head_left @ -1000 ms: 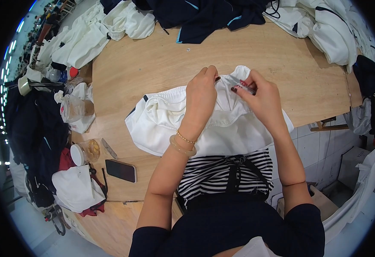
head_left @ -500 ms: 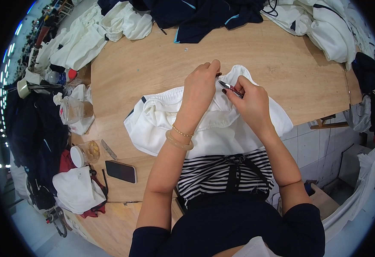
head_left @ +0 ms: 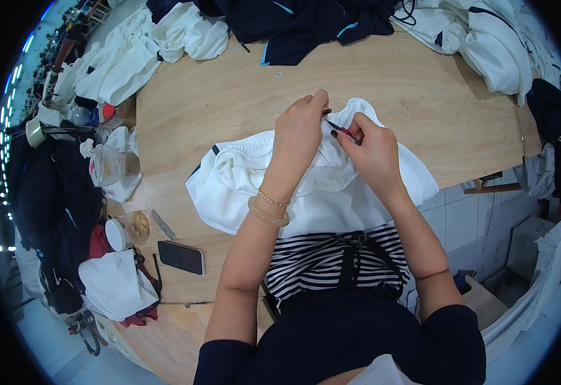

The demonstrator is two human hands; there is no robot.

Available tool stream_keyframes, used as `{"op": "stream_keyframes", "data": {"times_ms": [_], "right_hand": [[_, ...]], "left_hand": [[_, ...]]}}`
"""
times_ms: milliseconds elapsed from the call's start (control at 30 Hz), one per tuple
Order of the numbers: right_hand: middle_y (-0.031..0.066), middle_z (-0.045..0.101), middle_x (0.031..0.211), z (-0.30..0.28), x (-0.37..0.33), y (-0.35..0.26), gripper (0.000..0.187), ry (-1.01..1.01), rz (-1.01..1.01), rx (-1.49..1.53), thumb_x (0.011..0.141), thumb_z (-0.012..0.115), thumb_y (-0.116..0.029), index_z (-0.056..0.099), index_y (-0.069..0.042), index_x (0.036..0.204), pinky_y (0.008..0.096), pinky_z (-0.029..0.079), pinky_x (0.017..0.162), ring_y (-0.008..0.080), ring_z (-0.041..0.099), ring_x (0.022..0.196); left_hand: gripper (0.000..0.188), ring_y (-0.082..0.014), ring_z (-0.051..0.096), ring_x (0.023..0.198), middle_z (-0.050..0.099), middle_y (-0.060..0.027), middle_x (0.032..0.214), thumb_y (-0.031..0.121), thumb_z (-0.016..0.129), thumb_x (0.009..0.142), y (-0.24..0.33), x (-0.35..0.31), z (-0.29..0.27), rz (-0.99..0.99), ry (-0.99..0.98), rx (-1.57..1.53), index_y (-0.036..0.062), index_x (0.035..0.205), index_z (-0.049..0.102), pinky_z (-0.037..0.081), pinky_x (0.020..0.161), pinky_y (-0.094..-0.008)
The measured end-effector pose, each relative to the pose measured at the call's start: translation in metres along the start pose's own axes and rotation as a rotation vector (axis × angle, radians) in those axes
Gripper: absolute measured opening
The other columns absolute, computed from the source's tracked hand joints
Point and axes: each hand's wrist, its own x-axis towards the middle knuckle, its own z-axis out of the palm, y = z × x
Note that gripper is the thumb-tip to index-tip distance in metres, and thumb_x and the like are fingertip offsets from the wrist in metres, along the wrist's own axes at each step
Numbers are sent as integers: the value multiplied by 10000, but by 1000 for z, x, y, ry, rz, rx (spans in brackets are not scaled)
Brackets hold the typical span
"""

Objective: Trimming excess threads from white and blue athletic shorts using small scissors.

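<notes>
A white garment (head_left: 248, 186) with a gathered elastic waistband and a dark stripe at its left side lies bunched before me on the wooden table. My left hand (head_left: 298, 133) pinches the garment's far edge between thumb and fingers, its knuckles hiding part of the cloth. In my right hand (head_left: 376, 151) is a pair of small thread snips (head_left: 351, 135) with red on the grip. Their dark, narrow points reach to the cloth by my left fingertips. Whether the blades are apart is too small to tell.
Dark blue clothes (head_left: 319, 29) and white clothes (head_left: 485, 48) heap along the table's far edge. To my left lie a phone (head_left: 181, 256), a knife-like blade (head_left: 163, 224), a lidded jar (head_left: 126, 231) and a clear plastic container (head_left: 108, 165). White tiles (head_left: 466, 218) show beyond the table's right side.
My right hand has shifted very slightly left with the snips, and less of their metal shows. My left hand and the garment stay nearly where they were.
</notes>
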Motion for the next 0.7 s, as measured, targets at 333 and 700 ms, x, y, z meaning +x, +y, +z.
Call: {"op": "stream_keyframes", "data": {"times_ms": [333,700], "right_hand": [[-40,532,716,-74,17,47,195,470,80,679,908,591,-232,599,-37,923,199,332,509,28,420,589],[-43,510,629,-54,5,66,242,-301,579,892,908,566,-221,643,4,950,199,177,389,10,298,426]], "left_hand": [[147,-316,549,680,553,-135,791,103,571,892,36,-35,-18,-107,153,-326,-13,804,549,423,585,-385],[273,-258,598,747,552,-108,946,119,708,778,64,-68,31,-90,-147,-458,26,1003,584,494,639,-336]]}}
